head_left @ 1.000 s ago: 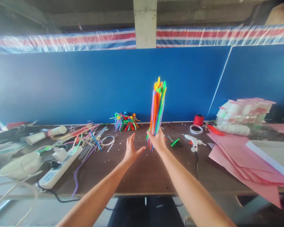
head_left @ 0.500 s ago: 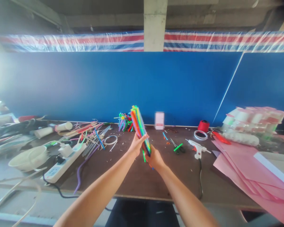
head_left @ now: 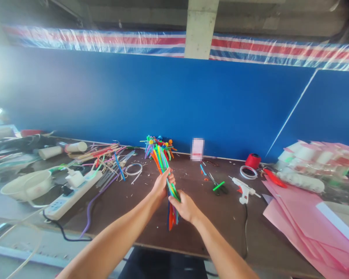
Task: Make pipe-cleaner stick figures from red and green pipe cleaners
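A bundle of coloured straws (head_left: 162, 162) is held over the brown table (head_left: 128, 201), tilted with its top end pointing away and left. My left hand (head_left: 162, 184) is wrapped round the bundle's middle. Just below it, my right hand (head_left: 184, 206) is closed on the lower part of the same bundle, and the straw ends stick out beneath it towards the table's front edge.
A small figure of coloured straws (head_left: 159, 142) stands at the blue back wall. Loose straws (head_left: 110, 159), a power strip (head_left: 72, 193) and a white bowl (head_left: 26, 186) lie left. Scissors (head_left: 216, 184), a glue gun (head_left: 244, 189), red thread (head_left: 253, 161) and pink paper sheets (head_left: 302, 221) lie right.
The straw bundle came down from upright in my right hand alone to a low tilt. My left hand, open a second ago, has closed round it. The view turned left.
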`<control>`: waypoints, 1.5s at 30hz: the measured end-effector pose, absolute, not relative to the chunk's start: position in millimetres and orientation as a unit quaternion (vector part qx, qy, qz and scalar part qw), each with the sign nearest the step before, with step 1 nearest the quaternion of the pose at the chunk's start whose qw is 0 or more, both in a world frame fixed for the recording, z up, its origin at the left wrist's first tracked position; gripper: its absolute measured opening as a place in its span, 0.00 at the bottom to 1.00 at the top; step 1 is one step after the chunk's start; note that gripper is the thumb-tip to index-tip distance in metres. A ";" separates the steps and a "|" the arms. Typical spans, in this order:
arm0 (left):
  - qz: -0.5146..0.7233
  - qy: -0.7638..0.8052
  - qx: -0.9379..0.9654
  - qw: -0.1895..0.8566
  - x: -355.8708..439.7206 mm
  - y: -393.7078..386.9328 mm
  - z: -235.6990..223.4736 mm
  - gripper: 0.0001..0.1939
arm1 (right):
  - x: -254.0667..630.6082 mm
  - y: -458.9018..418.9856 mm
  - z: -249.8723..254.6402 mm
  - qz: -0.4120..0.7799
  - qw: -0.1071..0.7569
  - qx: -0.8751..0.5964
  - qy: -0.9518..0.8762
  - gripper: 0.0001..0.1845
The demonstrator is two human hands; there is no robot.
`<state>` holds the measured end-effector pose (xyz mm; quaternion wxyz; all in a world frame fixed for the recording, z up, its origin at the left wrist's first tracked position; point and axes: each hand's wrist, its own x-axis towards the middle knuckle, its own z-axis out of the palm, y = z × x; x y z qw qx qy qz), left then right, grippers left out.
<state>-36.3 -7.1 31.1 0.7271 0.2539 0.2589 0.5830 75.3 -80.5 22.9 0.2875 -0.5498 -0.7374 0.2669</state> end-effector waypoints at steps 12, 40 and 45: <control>0.564 0.227 0.190 0.771 -50.0 21.6 38.0 0.21 | 115.6 -44.6 39.8 0.250 0.211 -0.547 -0.771 0.15; 0.463 0.128 0.262 0.837 -44.1 25.4 13.2 0.33 | 84.8 -22.5 27.3 0.207 0.329 -0.591 -0.707 0.07; 0.456 0.120 0.264 0.841 -44.3 26.0 11.4 0.36 | 86.0 -17.7 24.0 0.331 0.365 -0.570 -0.658 0.07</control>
